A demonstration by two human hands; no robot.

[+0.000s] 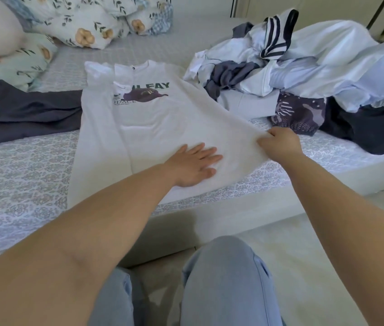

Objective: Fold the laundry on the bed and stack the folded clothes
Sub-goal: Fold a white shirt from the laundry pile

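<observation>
A white T-shirt [153, 123] with a green print and a purple cap picture lies spread on the bed [21, 175], collar away from me. My left hand [193, 164] presses flat on its lower part, fingers straight. My right hand [280, 143] pinches the shirt's lower right corner and lifts that edge slightly off the bed. A dark grey folded garment [28, 114] lies to the left of the shirt, partly under it.
A heap of unfolded laundry [304, 67] in white, pale blue, grey and dark patterned cloth fills the right of the bed. Floral pillows and a quilt [80, 22] lie at the back left. My knees in jeans [224, 278] are at the bed's near edge.
</observation>
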